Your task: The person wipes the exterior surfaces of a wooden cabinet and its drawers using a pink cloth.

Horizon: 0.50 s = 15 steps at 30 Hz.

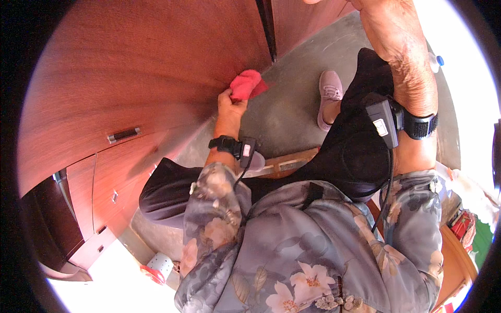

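Observation:
A folded pink cloth is gripped in my left hand. The cloth lies close to the lower part of a reddish-brown wooden cabinet; whether it touches the surface is hard to tell. My right arm reaches up along the right side, and only part of my right hand shows at the top edge. Its fingers are mostly cut off, so what they hold or touch is hidden. Both wrists carry a black strap with a small dark device and a cable.
Below the dark gap between cabinet panels lies grey floor. Drawers with a metal-and-black handle are at left. My pink shoe rests on the floor. A blue-capped bottle stands at right; a white perforated container is at lower left.

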Motion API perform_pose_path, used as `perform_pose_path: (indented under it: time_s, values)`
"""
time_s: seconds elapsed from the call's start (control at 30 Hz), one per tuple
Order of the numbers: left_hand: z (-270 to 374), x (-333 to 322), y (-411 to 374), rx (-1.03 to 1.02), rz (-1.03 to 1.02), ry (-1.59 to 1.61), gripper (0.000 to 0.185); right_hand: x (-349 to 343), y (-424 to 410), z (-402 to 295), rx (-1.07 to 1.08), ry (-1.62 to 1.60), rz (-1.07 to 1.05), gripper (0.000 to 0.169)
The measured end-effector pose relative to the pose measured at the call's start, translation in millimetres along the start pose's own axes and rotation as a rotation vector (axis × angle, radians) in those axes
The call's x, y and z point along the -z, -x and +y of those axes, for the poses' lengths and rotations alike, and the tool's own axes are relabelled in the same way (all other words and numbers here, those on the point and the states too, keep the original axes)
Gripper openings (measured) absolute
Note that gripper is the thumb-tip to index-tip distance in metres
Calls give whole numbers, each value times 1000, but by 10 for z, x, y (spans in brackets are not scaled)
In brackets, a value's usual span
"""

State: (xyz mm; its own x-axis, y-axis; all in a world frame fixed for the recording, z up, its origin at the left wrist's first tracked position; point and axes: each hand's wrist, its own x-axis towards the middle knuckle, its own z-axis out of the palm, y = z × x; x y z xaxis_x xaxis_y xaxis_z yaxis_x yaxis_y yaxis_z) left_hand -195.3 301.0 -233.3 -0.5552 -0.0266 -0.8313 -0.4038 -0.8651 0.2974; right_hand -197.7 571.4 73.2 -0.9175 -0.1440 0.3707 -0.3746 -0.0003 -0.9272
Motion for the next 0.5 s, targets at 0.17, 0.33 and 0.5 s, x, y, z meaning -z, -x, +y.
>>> perform_pose_path:
  time_s: [0.17, 0.33, 0.5]
  values:
    - [156, 690, -183, -391, 91, -739, 29, -74, -41, 59, 5, 36, 10, 27]
    - [714, 1230, -76, -633, 55, -986, 28, -133, -130, 134, 35, -35, -37, 26]
    - [1028, 1620, -91, -412, 69, 232, 34, -445, -209, 119, 98, -108, -186, 23]
